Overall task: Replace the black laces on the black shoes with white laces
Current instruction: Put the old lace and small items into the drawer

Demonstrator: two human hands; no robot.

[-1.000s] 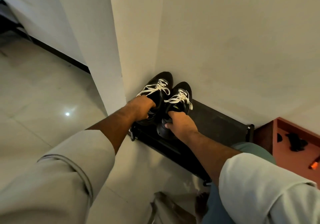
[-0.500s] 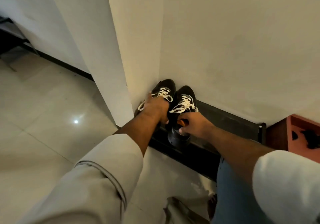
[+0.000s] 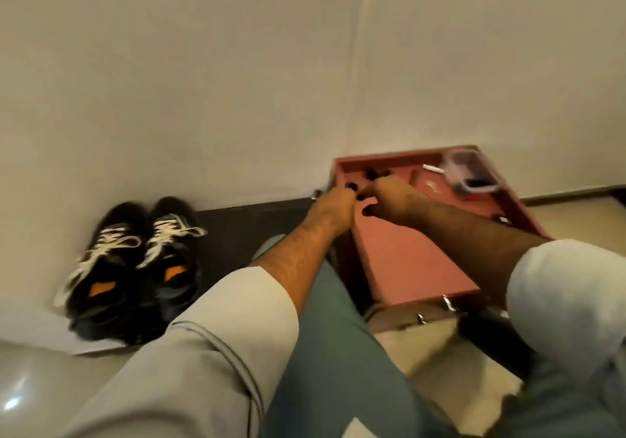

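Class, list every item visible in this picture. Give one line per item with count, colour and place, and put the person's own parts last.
shoes: two, black with white laces, side by side on the dark ledge at the wall, left.
tray: one, reddish, on the floor in the corner, right.
dark pieces: a few, black, in the tray's far end, blurred.
container: one, clear with dark contents, tray's far right corner.
left hand: over the tray's far left edge.
right hand: over the tray, beside the left.

Both hands (image 3: 359, 200) seemingly grip black laces (image 3: 372, 174).
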